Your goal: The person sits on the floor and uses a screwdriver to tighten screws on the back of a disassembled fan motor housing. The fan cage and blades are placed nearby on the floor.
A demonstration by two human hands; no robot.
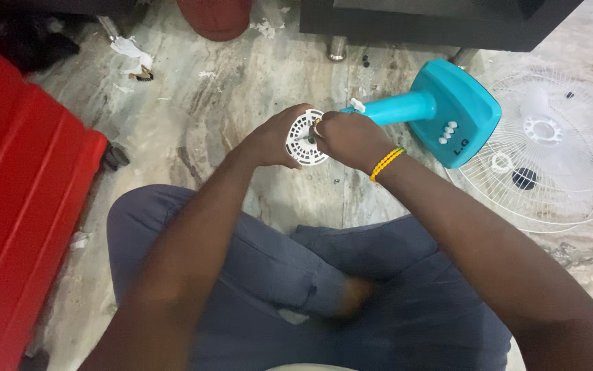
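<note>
Grey-trousered crossed legs (pixel 296 275) nearest the camera. Left hand (pixel 269 141) curled around the rim of a round white slotted plastic motor cover (pixel 303 137), gripping it. Right hand (pixel 351 139), yellow bead bracelet (pixel 386 163) at the wrist, fingers pinched shut at the cover's centre, possibly on a small screw or tool, too small to tell. Beyond the right fingers: teal plastic fan stand and base (pixel 448 113). Further right: white wire fan grille (pixel 557 148) on the marble floor (pixel 193 117). Red ribbed case (pixel 15 192) well left of the left fingers.

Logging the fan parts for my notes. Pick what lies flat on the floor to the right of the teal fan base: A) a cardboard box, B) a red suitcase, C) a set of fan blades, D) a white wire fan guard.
D: the white wire fan guard lies flat on the floor beside the teal fan base.
</note>
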